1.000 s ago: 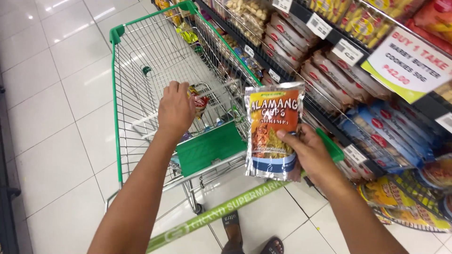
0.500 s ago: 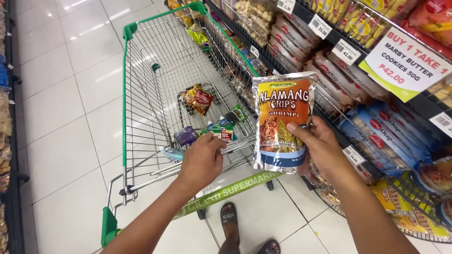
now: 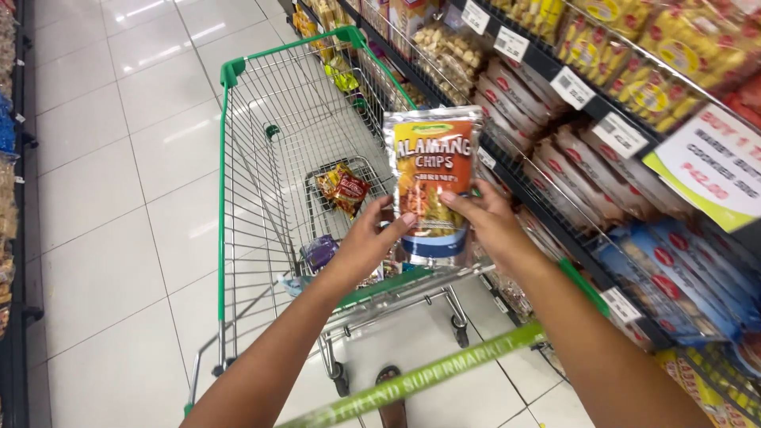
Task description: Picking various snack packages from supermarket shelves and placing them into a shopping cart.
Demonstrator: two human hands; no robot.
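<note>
Supermarket aisle, glossy white floor tiles (image 3: 119, 182) with ceiling-light glare up top. Dark shelving (image 3: 571, 103) along the right, packed with bagged snacks, price tags on the shelf edges, a white and yellow promo sign (image 3: 713, 170) hanging out. Another rack edge (image 3: 12, 198) at far left.

A supermarket aisle: dark metal shelves (image 3: 555, 170) on the right are packed with rows of bagged snacks, white price tags (image 3: 572, 87) clipped along their edges and a white-and-yellow promotional sign (image 3: 709, 168) hanging near the front. A wire shopping trolley with green trim (image 3: 261, 150) stands on the glossy white floor tiles (image 3: 103, 198), a few packets in its basket. More stocked shelving (image 3: 8, 190) lines the far left edge.
</note>
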